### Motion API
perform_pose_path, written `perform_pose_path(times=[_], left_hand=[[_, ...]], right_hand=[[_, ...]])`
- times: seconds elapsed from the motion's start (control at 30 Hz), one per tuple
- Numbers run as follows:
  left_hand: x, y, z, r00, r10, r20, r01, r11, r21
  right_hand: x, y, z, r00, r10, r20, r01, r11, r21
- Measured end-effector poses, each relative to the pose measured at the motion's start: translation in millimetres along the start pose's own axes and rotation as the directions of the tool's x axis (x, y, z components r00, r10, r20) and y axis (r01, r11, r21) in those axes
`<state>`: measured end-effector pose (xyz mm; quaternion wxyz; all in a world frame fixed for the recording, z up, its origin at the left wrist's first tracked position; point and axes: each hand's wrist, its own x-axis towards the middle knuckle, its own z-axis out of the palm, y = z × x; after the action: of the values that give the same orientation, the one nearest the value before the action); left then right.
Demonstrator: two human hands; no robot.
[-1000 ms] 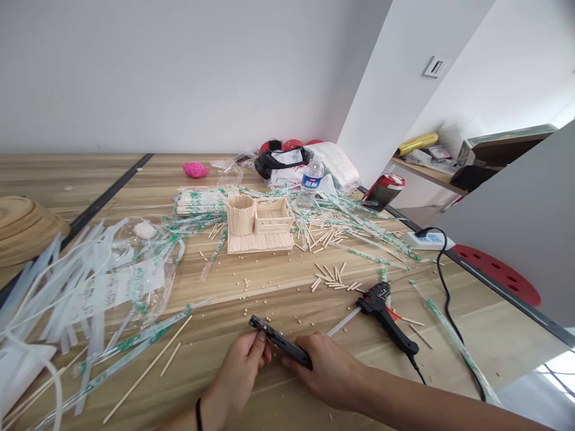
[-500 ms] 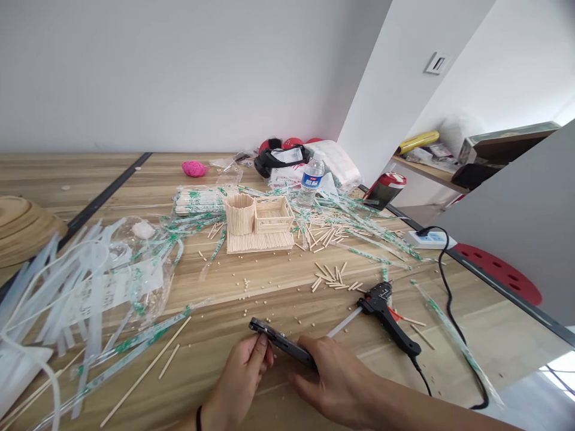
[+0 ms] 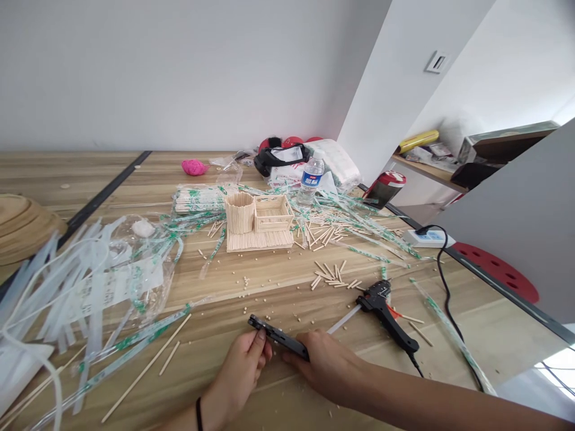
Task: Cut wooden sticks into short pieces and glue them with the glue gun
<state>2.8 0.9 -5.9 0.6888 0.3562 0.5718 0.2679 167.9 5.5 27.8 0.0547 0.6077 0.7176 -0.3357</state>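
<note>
My right hand [image 3: 330, 365] is wrapped round the handles of a black hand tool that looks like pliers [image 3: 285, 341], seen edge-on. The tool points up and left over the table's near part. My left hand [image 3: 240, 371] is closed in a pinch at the tool's head, thumb on top; what lies between its fingers is hidden. Tiny cut wood bits [image 3: 246, 310] are scattered just beyond the tool. To the right lies a black glue gun [image 3: 386, 317] with a glue stick [image 3: 345, 320] in its back. Farther off stands a wooden-stick model [image 3: 259, 240] with a round cup and a square crate.
Short sticks [image 3: 335, 274] lie in a loose pile mid-table. Glue sticks and plastic wrappers [image 3: 94, 299] spread over the left side. A water bottle [image 3: 311, 179] stands behind the model. A power strip [image 3: 429, 238] with a black cord sits at the right edge.
My right hand and the tool have shifted slightly left, and the right hand's grip has closed in around the handles. My left hand has barely moved.
</note>
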Motion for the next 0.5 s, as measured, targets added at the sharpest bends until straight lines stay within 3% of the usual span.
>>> perform_pose_path(times=[0.5], left_hand=[[-1,2,-1.7,0.997,0.037,0.073,-0.028,0.992,-0.124]], right_hand=[[-12,-3,-11,0.996,-0.038,-0.075,0.042,0.998,0.051]])
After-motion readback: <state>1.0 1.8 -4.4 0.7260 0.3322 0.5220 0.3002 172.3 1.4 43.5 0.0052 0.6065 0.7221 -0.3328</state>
